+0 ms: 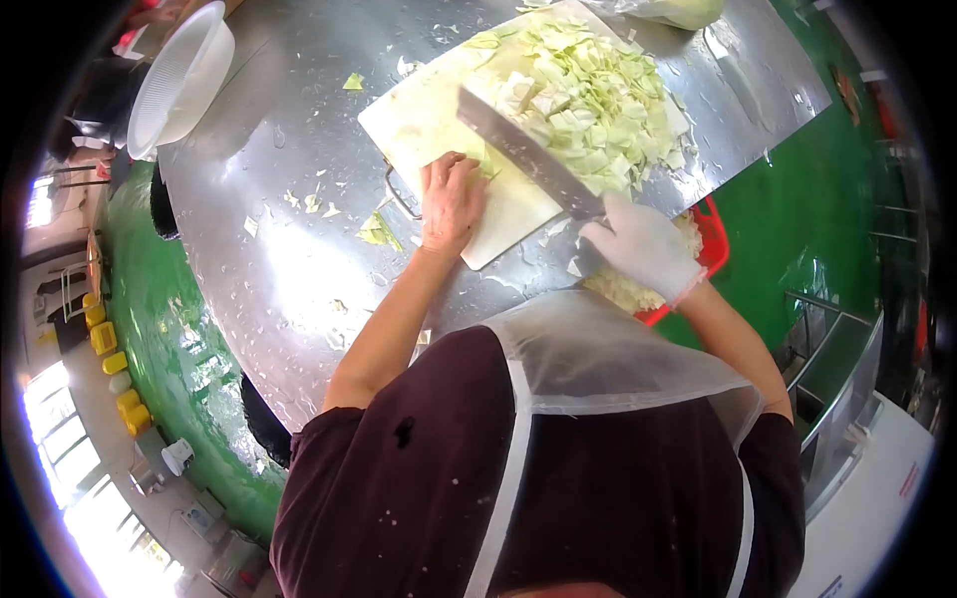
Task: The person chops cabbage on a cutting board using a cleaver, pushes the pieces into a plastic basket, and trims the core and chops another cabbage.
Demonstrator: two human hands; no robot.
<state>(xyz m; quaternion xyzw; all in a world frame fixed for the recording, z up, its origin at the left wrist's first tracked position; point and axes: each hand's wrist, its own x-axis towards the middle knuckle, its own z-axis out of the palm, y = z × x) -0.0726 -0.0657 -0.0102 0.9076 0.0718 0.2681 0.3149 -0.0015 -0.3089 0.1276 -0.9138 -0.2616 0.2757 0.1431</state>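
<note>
My right hand (641,239), in a white glove, is closed around the handle of a large knife (530,156). Its broad blade points up and left across the cutting board (404,110), beside a heap of chopped cabbage (598,105). My bare left hand (454,207) rests at the board's near left edge. Its fingers are bent down over a small pale-green cabbage piece (485,164), mostly hidden by the fingertips. A metal handle (401,194) sticks out beside the left hand. Cut cabbage covers the far right half of the board.
Cabbage scraps (379,231) lie scattered on the wet steel table (299,130). A red basket (714,239) holding pale chopped pieces stands below the right hand. A white colander (181,80) sits at the table's far left, and a bagged cabbage (683,10) lies at the back.
</note>
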